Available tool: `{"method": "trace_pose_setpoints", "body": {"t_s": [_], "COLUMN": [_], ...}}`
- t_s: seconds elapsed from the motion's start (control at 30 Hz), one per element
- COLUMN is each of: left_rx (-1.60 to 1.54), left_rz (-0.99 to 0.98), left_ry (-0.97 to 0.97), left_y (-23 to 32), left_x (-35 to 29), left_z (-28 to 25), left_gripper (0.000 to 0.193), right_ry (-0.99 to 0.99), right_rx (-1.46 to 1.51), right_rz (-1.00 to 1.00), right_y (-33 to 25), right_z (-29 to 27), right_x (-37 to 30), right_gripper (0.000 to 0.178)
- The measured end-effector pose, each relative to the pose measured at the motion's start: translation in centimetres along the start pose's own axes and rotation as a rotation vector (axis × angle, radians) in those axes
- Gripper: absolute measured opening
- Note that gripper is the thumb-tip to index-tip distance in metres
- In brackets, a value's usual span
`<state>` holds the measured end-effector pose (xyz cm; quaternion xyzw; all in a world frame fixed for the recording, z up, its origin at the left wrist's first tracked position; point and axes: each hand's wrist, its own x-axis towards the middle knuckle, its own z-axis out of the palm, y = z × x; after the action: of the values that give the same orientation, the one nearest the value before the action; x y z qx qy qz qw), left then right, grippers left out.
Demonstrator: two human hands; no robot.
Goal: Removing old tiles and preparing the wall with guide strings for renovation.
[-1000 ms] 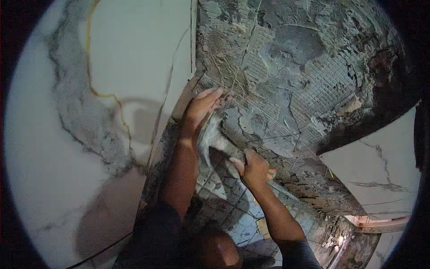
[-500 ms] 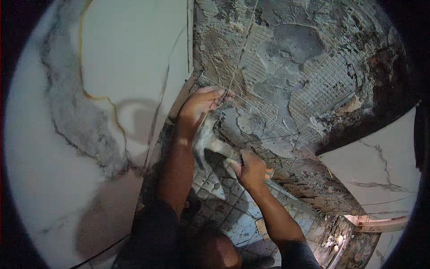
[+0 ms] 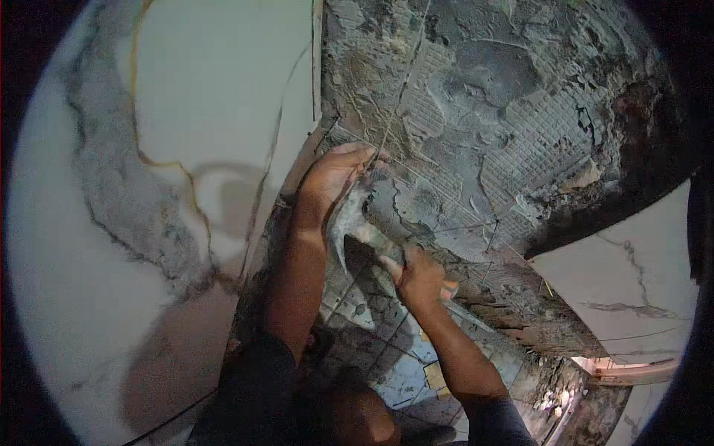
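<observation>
On the far left a glossy white wall panel (image 3: 223, 82), marbled with a grey band and a thin gold vein, stands close beside the person's left forearm. Shadows fall across its lower part. Its right edge drops in a straight line, then slants down and left behind the left forearm, where a dark, rough strip borders it.

Right of that edge, the left hand (image 3: 336, 172) is raised against the border of the mortar, its fingers bent; whether they grip anything cannot be told. A thin line (image 3: 405, 85) runs upward from near its fingertips across the mortar.

Just below and right of the left hand is the hammer (image 3: 375, 239), its pale head near the left wrist and one pointed end aimed downward. Between the forearms, room opens beneath the head down to a floor (image 3: 372, 327) of dirty square tiles, with yellowish pieces (image 3: 434, 375) farther right.

The right hand (image 3: 421, 276) is closed around the hammer's handle, an orange part showing beyond the fist.

Above and right spreads the rough grey mortar (image 3: 487, 111), partly stamped with a grid; its ragged lower edge passes just beyond the right hand. At far right are a dark hollow (image 3: 639, 160), a white veined slab (image 3: 632, 275) and a lit pinkish ledge (image 3: 632, 370).
</observation>
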<state>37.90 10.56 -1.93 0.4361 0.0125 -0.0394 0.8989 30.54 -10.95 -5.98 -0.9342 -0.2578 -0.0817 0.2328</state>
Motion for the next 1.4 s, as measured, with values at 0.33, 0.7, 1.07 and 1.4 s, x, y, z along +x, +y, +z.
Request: {"method": "trace_pose_setpoints", "body": {"t_s": [0.33,0.7,1.07,1.4], "left_rx": [-0.039,-0.042,0.031,0.054], "left_rz": [0.019,-0.067,0.001,-0.018], "left_ry": [-0.079,-0.015,-0.030,-0.009], "left_y": [-0.2,-0.3,-0.2,-0.2], "left_x": [0.4,0.4,0.5,0.5], "left_z": [-1.0,-1.4,-2.4,-1.7], "left_gripper": [0.023,0.022,0.015,0.021], "right_ry": [0.024,-0.102,0.045,0.096], "right_rx": [0.071,0.040,0.060,0.226], "right_rz": [0.008,0.000,0.000,0.072], "right_y": [-0.4,-2.2,-1.6,-1.5], "right_z": [0.4,0.2,1.1,1.4], "right_x": [-0.1,-1.2,-0.1,-0.3], "right_gripper": [0.037,0.036,0.036,0.038]}}
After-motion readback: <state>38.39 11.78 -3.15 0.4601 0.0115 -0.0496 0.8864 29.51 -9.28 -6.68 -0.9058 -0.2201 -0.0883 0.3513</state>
